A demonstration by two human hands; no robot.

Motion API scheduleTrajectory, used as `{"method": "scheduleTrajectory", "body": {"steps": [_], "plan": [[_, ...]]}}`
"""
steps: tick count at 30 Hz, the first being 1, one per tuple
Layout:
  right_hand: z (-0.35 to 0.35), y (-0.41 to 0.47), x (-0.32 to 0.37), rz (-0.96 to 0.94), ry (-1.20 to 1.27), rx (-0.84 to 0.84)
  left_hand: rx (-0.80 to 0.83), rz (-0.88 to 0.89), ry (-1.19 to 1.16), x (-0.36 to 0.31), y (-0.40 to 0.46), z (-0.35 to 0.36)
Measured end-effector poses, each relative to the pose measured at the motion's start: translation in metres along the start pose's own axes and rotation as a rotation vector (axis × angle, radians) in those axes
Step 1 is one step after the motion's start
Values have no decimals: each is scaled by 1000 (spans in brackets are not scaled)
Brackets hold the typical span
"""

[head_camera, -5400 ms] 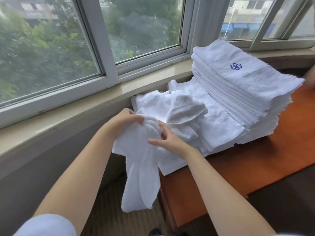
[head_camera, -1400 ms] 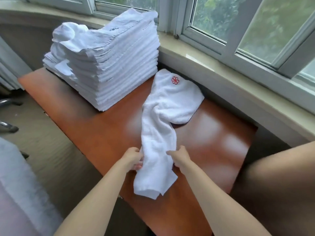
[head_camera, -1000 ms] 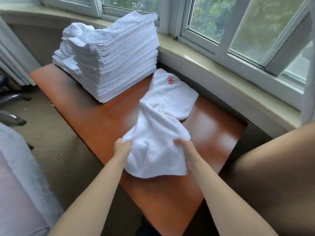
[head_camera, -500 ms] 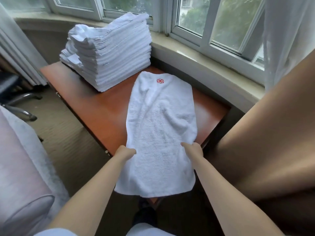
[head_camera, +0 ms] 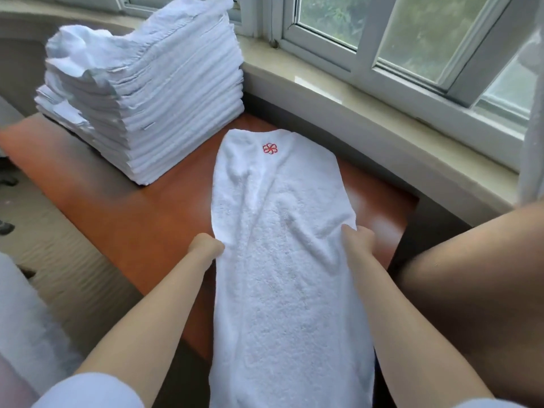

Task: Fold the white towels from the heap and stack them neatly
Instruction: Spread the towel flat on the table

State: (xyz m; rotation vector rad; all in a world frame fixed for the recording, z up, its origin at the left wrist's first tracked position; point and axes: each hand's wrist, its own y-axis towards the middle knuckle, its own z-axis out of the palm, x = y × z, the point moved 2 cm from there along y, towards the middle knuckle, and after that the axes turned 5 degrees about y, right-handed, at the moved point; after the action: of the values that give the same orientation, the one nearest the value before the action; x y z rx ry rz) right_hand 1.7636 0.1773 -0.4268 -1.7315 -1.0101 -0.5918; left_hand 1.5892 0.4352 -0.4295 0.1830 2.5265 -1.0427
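The white towel [head_camera: 282, 231] lay lengthwise between both hands; the left hand [head_camera: 206, 247] and right hand [head_camera: 357, 238] each gripped one towel edge.

towel [head_camera: 282, 260]: plain white terry, no stripes or print
flower mark [head_camera: 270, 148]: red outline, petal pattern, stitched on the towel's far end
stack of towels [head_camera: 164, 95]: white all through, grey shadow lines between the layers
tabletop [head_camera: 141, 219]: reddish-brown, glossy, pale reflections near the window side
window frame [head_camera: 365, 51]: white
window sill [head_camera: 368, 101]: pale beige
floor [head_camera: 59, 260]: dull brown-beige with faint wavy streaks
sleeve [head_camera: 88, 390]: white
view through glass: blurred green
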Motion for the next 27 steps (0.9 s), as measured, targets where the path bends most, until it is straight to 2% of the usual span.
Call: {"method": "scheduleTrajectory", "body": {"steps": [2,3,6,9,11,13,15,17,19,21,24,26,27], "plan": [[-4,-2,17,-140,-375,-85,37,-44,-105,-10,5,-9],[-6,-3,25,-176,-473,-98,51,-84,-185,-14,4,-15],[-9,-9,48,-160,-521,-17,154,-136,-458,-24,-9,-27],[-5,-21,68,26,-116,209,276,-144,-464,-34,-28,-31],[-4,-36,88,49,62,267,257,-57,-620,-54,-45,-40],[-4,-51,113,-83,147,266,164,197,-822,-85,-61,-61],[-2,-68,148,-287,381,316,66,453,-1021,-113,-78,-91],[-4,-83,178,-394,647,364,-4,565,-1285,-130,-95,-124],[-12,-87,196,-451,812,314,-102,621,-1450,-129,-108,-146],[-20,-88,196,-460,858,223,-221,576,-1473,-110,-113,-152],[-26,-75,148,-303,852,136,-387,389,-1245,-57,-109,-132],[-25,-62,94,-114,545,191,-416,264,-1067,-14,-102,-103],[-29,-54,62,-61,291,144,-408,184,-990,7,-100,-88]]}}
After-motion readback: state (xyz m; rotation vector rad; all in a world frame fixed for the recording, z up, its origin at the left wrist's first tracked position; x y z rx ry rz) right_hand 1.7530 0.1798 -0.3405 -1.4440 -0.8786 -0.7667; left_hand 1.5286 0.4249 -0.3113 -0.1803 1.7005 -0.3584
